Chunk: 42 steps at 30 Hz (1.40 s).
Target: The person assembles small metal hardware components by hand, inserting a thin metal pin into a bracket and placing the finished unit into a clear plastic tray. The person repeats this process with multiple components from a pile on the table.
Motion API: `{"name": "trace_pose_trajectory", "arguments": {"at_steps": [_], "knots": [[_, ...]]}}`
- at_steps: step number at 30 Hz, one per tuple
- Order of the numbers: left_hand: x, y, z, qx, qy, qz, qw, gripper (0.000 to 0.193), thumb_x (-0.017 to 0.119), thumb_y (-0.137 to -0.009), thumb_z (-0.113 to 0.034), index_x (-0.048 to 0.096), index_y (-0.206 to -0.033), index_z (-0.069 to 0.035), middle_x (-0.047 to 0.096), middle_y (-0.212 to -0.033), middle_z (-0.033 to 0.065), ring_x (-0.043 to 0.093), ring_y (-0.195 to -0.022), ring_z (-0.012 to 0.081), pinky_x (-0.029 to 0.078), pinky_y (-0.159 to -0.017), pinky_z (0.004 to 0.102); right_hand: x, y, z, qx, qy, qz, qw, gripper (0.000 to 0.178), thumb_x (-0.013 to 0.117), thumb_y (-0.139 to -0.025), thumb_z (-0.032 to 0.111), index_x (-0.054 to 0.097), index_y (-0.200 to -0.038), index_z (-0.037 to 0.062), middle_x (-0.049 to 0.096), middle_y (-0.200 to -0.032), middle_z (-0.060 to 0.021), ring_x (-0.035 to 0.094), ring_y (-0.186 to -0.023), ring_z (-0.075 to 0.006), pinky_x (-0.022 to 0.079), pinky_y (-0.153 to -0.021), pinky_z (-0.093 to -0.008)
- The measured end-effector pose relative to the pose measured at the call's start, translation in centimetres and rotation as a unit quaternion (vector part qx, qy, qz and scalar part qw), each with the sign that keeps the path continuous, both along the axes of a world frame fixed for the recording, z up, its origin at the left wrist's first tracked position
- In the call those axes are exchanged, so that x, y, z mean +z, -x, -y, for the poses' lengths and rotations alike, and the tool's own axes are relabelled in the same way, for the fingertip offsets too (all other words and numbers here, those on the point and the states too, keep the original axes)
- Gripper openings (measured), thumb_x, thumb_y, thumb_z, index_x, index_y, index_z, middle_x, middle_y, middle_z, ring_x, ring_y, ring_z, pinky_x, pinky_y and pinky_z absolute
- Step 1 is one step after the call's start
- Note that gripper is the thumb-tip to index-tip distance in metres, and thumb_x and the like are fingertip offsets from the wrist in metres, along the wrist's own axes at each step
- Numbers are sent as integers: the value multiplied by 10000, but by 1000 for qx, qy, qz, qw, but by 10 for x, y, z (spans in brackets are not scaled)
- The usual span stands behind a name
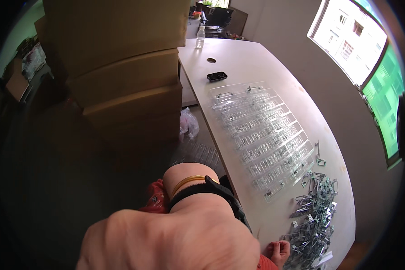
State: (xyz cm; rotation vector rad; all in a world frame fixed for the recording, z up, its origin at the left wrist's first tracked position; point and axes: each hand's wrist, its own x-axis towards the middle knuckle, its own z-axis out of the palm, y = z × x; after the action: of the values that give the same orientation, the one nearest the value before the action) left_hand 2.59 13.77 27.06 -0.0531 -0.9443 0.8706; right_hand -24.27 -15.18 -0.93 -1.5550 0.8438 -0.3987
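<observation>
Worktable and surroundings, seen from within the room. The pale table (252, 63), its far edge bowed by the lens, runs from the lower right toward the back wall. On its near end lies the heap of metal parts (317, 218), thin, shiny and tangled, with a white scrap (323, 259) at its lower edge. The right hand (280, 253) is just beside the heap's left side, fingers curled inward; whether they grip a part cannot be told. The left hand (166, 243) looms large in the foreground, back outward, with a gold bangle (191, 181) and black band (204, 193) at the wrist; its fingers are out of sight, so their state cannot be told. Beyond the heap, clear plastic trays (267, 139) lie flat in rows, small metal pieces among them. Farther along are a black dish (217, 77), a round hole (211, 60) in the tabletop and an upright clear bottle (200, 37). Left of the table stand stacked cardboard boxes (126, 76), with a pale plastic bag (190, 123) near their base. At right, a bright window (353, 38) with a green pane (384, 99) opens the wall (283, 40).
</observation>
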Motion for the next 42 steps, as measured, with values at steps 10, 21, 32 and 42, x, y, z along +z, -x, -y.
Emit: {"name": "trace_pose_trajectory", "arguments": {"at_steps": [10, 21, 32, 42], "knots": [[-7, -8, 2, 4, 3, 2, 1000, 526, 575, -1114, -237, 466, -613, -117, 447, -544, -5, 393, -437, 171, 509, -542, 369, -5, -1, 9, 2, -1, 1, 1000, 88, 691, -1104, 146, 657, -1033, 108, 665, -784, -18, 540, -605, -79, 436, -536, -240], [-8, -18, 16, -21, -25, -11, 999, 524, 559, -1124, -285, 462, -641, -108, 447, -569, 16, 416, -465, 202, 503, -585, 386, -6, -2, 9, -12, -22, -9, 1000, 83, 679, -1109, 149, 649, -1040, 115, 660, -775, -26, 526, -579, -83, 425, -516, -239], [-23, -39, 46, -137, -95, -15, 986, 528, 544, -1134, -333, 458, -668, -100, 447, -594, 37, 438, -492, 233, 498, -629, 403, 0, 12, 12, -69, -10, -8, 998, 79, 673, -1106, 125, 634, -1038, 116, 656, -771, -41, 514, -560, -87, 420, -497, -242], [-97, -53, 91, -205, -398, -1, 894, 538, 530, -1142, -376, 454, -692, -93, 446, -617, 56, 459, -516, 261, 493, -668, 419, -5, -1, 8, -31, 0, -2, 1000, 70, 675, -1105, 115, 633, -1051, 101, 651, -781, -34, 509, -576, -83, 403, -512, -233]]}}
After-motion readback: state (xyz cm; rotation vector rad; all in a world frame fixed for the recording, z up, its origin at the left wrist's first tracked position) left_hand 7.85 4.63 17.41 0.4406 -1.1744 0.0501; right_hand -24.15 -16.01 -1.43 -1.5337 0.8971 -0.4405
